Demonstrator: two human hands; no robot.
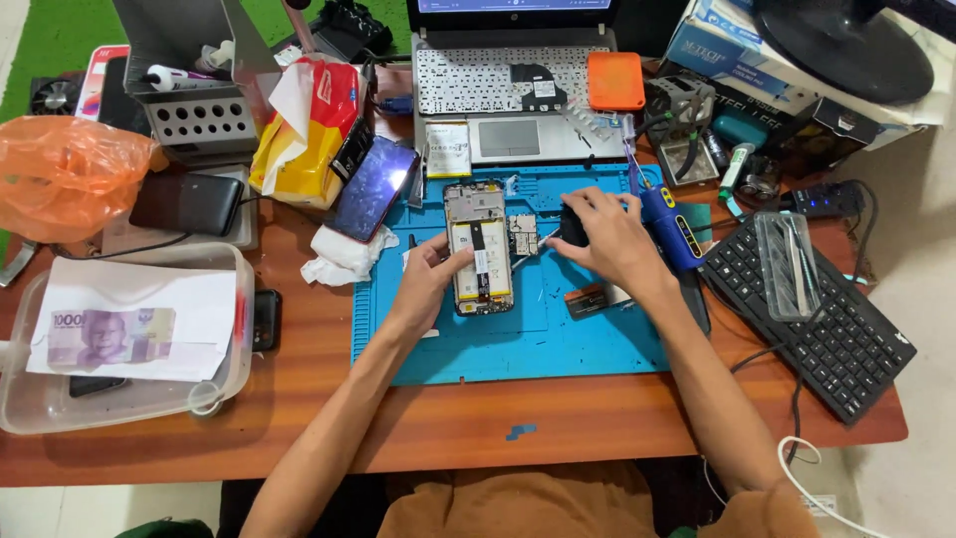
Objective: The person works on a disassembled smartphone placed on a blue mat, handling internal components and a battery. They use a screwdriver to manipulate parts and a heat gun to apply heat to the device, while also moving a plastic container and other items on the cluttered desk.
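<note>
An opened phone (478, 247) with its back removed lies on the blue work mat (518, 339), its battery and boards showing. My left hand (428, 279) rests against the phone's left edge, thumb on the frame. My right hand (607, 239) hovers just right of the phone, pinching thin tweezers (545, 237) that point toward a small loose circuit board (523, 235). A small black part (572, 227) sits under my right fingers.
A laptop (508, 90) with an orange case on it stands behind the mat. A black keyboard (807, 309) lies right, a blue-handled tool (665, 224) beside my hand. Left are a phone (373, 187), tissue, an orange bag and a plastic box (119, 339) holding paper and a banknote.
</note>
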